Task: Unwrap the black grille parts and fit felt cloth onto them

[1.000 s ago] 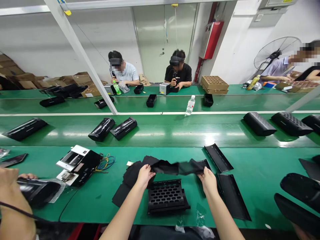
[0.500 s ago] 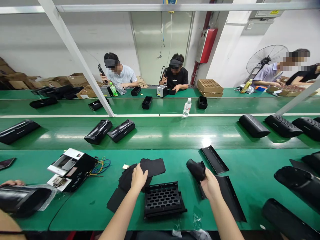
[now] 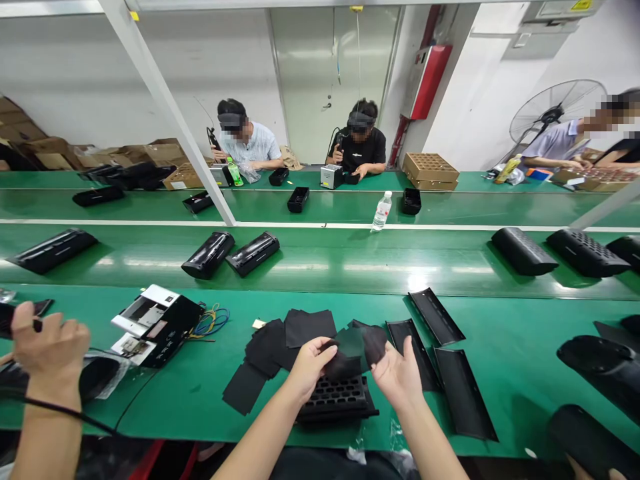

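Note:
Both my hands hold one thin black fabric sheet (image 3: 356, 347) above a black perforated grille part (image 3: 336, 399) on the green bench. My left hand (image 3: 309, 365) pinches the sheet's left edge with thumb and fingers. My right hand (image 3: 397, 375) supports its right side with the palm turned up and the fingers partly curled. A loose pile of black fabric sheets (image 3: 283, 340) lies just left of my hands. Three long black trim panels (image 3: 436, 316) lie to the right.
A co-worker's hand (image 3: 47, 343) works at the left beside a black-and-white device with coloured wires (image 3: 157, 325). Black speaker housings (image 3: 229, 253) lie on the conveyor belt, more at the right (image 3: 523, 250). A water bottle (image 3: 381, 211) stands farther back. Other people sit across the line.
My right hand brought the black sheet from the right side back to the middle. My left hand left the pile and took the sheet's left edge. The co-worker's hand rose at the left.

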A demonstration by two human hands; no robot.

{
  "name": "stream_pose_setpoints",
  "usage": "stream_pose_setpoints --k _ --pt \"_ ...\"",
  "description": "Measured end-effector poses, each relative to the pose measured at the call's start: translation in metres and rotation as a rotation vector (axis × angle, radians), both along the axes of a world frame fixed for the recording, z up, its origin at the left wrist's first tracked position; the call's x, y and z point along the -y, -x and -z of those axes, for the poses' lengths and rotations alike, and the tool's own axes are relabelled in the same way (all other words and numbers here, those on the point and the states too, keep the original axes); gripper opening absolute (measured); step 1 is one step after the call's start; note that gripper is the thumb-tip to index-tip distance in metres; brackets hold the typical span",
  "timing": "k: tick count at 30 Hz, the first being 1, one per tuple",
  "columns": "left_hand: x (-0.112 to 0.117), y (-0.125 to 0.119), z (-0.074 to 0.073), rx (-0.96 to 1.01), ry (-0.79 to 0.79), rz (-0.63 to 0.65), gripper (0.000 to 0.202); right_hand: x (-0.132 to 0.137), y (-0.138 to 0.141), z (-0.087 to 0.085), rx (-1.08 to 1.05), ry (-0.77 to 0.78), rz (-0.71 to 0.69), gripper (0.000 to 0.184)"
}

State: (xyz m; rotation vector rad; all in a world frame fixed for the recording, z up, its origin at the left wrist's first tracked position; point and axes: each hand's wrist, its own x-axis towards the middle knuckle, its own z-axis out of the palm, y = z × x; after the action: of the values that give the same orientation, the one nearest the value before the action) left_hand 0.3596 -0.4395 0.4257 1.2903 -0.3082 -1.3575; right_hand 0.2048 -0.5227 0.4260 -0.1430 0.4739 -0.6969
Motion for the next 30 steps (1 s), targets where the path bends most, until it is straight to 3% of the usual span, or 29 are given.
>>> stream_pose_setpoints --k 4,8,11,13,15,18,21,25,30 --pt "-0.005 -0.006 -0.001 0.041 -0.011 0.030 0.034 -0.009 -0.008 0.008 -0.148 -0.064 0.023 0.015" --pt "-0.008 -0.008 0.010 0.115 -0.102 0.100 0.038 -0.006 -0.012 0.033 -0.308 -0.084 0.085 0.013" --pt "-0.014 -0.013 0.027 0.266 -0.232 0.148 0.040 0.004 0.002 0.052 -0.517 -0.020 0.275 0.009" --pt "-0.021 -0.018 0.039 0.356 -0.298 0.116 0.037 0.008 0.016 0.060 -0.694 0.043 0.418 0.008" --pt "-0.030 -0.023 0.048 0.418 -0.338 0.051 0.035 0.005 0.024 0.063 -0.903 0.200 0.451 0.017" --pt "-0.042 -0.029 0.054 0.478 -0.376 -0.029 0.034 -0.016 0.017 0.061 -1.107 0.582 0.243 0.031" --pt "-0.051 -0.027 0.055 0.438 -0.424 -0.024 0.040 -0.049 -0.012 0.062 -0.988 0.907 -0.094 0.031" --pt "-0.057 -0.019 0.060 0.245 -0.429 0.020 0.055 -0.084 -0.045 0.068 -0.797 1.103 -0.365 0.031" --pt "-0.062 -0.021 0.080 0.499 -0.332 -0.010 0.032 -0.085 -0.044 0.071 -0.866 1.381 -0.600 0.037"
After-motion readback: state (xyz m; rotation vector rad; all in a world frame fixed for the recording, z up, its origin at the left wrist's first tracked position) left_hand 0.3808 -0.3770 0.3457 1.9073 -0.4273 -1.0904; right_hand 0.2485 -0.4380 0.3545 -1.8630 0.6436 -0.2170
